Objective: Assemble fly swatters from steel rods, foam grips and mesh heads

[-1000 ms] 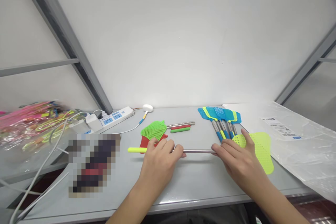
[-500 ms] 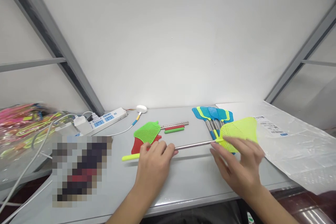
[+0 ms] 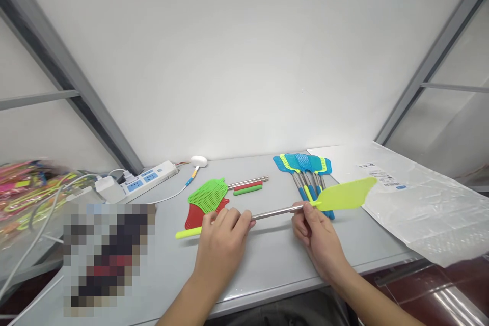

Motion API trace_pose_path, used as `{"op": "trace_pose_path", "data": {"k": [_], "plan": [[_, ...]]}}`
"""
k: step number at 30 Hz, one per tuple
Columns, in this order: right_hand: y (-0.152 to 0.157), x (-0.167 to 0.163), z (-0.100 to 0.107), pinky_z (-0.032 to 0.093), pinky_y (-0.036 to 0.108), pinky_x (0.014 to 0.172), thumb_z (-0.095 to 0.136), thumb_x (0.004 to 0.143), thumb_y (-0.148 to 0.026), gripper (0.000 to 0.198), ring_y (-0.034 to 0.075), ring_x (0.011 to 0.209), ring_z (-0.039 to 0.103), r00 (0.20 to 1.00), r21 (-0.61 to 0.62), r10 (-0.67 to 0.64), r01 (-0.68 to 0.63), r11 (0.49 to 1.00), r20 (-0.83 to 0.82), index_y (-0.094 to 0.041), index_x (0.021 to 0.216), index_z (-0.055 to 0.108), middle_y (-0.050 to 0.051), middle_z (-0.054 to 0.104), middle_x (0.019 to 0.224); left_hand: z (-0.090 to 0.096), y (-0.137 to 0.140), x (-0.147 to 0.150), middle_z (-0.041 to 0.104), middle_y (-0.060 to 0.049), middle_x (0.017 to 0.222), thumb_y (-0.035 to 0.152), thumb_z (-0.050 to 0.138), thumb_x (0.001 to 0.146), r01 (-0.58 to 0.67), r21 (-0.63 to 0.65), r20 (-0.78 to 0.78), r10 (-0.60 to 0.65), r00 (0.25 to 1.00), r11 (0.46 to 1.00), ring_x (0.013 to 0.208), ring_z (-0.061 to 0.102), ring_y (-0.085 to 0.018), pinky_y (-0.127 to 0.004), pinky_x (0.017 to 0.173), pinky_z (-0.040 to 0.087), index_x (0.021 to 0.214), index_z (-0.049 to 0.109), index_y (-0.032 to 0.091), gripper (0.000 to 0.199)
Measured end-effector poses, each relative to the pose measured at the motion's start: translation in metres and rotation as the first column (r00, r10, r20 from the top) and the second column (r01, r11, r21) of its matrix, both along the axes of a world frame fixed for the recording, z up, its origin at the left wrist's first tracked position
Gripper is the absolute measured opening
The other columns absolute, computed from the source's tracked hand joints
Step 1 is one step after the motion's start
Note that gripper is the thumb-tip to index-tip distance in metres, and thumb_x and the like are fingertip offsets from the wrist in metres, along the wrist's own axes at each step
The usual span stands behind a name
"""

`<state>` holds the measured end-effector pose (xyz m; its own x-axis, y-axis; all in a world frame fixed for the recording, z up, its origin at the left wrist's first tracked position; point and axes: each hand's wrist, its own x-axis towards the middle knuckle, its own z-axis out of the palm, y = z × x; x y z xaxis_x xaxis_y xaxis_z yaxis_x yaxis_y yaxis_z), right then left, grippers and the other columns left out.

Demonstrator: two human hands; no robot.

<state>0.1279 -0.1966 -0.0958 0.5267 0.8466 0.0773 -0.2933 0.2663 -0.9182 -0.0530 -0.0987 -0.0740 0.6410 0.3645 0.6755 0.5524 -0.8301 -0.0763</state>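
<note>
A fly swatter (image 3: pixel 346 196) with a yellow-green head, a metal rod and a yellow-green grip lies across both hands above the table. My left hand (image 3: pixel 226 237) is closed around it near the grip end. My right hand (image 3: pixel 315 232) pinches the rod just below the head, which is turned partly edge-on. Behind my left hand lie a green swatter head (image 3: pixel 208 196) and a red swatter head (image 3: pixel 194 214), the red one partly covered. Metal rods (image 3: pixel 248 182) stretch right from them, alongside a red grip (image 3: pixel 248 185) and a green grip (image 3: pixel 248 190).
Several blue and yellow-green swatters (image 3: pixel 305 163) lie fanned out at the back. White plastic packaging (image 3: pixel 405 204) covers the table's right end. A power strip (image 3: pixel 151 181), a white device (image 3: pixel 199 161) and cables are at left, near colourful bagged items (image 3: pixel 34 188). A pixelated patch hides something front left.
My right hand has moved left from beside the swatter's head and closed on the rod below it. The head has turned from nearly face-on to narrower. My left hand keeps its hold.
</note>
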Motion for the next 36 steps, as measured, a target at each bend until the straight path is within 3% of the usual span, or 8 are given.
{"op": "trace_pose_path", "data": {"k": [4,8,13,19,24,31,36], "plan": [[0.000,0.005,0.005,0.024,0.024,0.047,0.053,0.092,-0.041,0.024,0.008,0.049,0.029,0.994,-0.007,-0.050,0.049,0.999,-0.095,-0.021,0.101,0.062,-0.006,0.037,0.064,-0.003,-0.001,0.002,0.052,0.001,0.069,0.017,0.043,0.097,0.019,0.005,-0.049,-0.019,0.999,1.000,0.063,0.044,-0.014,-0.029,0.064,0.029,0.094,0.060,0.019,0.017],[-0.005,0.007,0.011,0.028,0.026,0.051,0.055,0.090,-0.036,0.027,0.010,0.052,0.032,0.997,0.106,0.055,-0.049,0.993,-0.049,-0.021,0.111,0.063,-0.004,0.042,0.067,-0.005,-0.001,0.001,0.049,0.001,0.066,0.017,0.042,0.097,0.019,0.020,-0.049,-0.018,0.999,1.000,0.058,0.040,-0.013,-0.028,0.058,0.026,0.096,0.061,0.019,0.019],[-0.003,0.005,0.018,0.025,0.026,0.050,0.051,0.092,-0.048,0.035,0.009,0.049,0.027,0.990,0.087,0.057,-0.046,0.995,-0.128,-0.022,0.112,0.065,-0.005,0.038,0.063,-0.011,-0.007,0.006,0.051,0.001,0.065,0.020,0.046,0.096,0.052,0.069,-0.055,-0.048,0.997,0.996,0.055,0.042,-0.014,-0.029,0.054,0.025,0.103,0.060,0.018,0.015],[0.003,0.009,0.011,0.020,0.026,0.049,0.051,0.089,-0.058,0.047,0.010,0.051,0.022,0.994,-0.014,-0.088,0.087,0.996,-0.065,-0.016,0.079,0.068,-0.007,0.021,0.056,-0.015,-0.013,0.011,0.052,0.002,0.063,0.022,0.047,0.097,0.099,0.094,-0.107,-0.089,0.990,0.991,0.052,0.046,-0.013,-0.029,0.050,0.023,0.105,0.058,0.017,0.015],[0.003,0.012,0.007,0.026,0.026,0.051,0.052,0.087,-0.062,0.049,0.012,0.053,0.028,0.976,-0.089,-0.218,0.217,0.972,-0.001,-0.018,0.065,0.061,-0.006,0.026,0.054,-0.009,-0.010,0.009,0.053,0.003,0.061,0.024,0.045,0.097,0.098,0.070,-0.144,-0.087,0.986,0.993,0.050,0.046,-0.012,-0.029,0.048,0.021,0.095,0.058,0.020,0.014],[-0.004,0.020,0.027,0.031,0.026,0.054,0.055,0.088,-0.055,0.045,0.013,0.058,0.036,0.952,-0.006,-0.305,0.305,0.952,-0.011,-0.019,0.059,0.054,-0.004,0.033,0.057,0.001,-0.015,0.002,0.051,0.003,0.059,0.025,0.043,0.098,0.096,0.010,-0.150,-0.093,0.984,0.995,0.049,0.044,-0.013,-0.030,0.049,0.019,0.079,0.051,0.021,0.021],[-0.008,0.037,0.042,0.026,0.024,0.050,0.059,0.089,-0.046,0.042,0.012,0.056,0.031,0.931,0.040,-0.343,0.350,0.936,-0.121,-0.019,0.058,0.049,-0.005,0.029,0.056,0.003,-0.007,-0.006,0.050,0.004,0.058,0.029,0.045,0.097,0.082,0.031,-0.153,-0.076,0.985,0.996,0.049,0.043,-0.014,-0.030,0.049,0.019,0.075,0.049,0.021,0.024]]}}
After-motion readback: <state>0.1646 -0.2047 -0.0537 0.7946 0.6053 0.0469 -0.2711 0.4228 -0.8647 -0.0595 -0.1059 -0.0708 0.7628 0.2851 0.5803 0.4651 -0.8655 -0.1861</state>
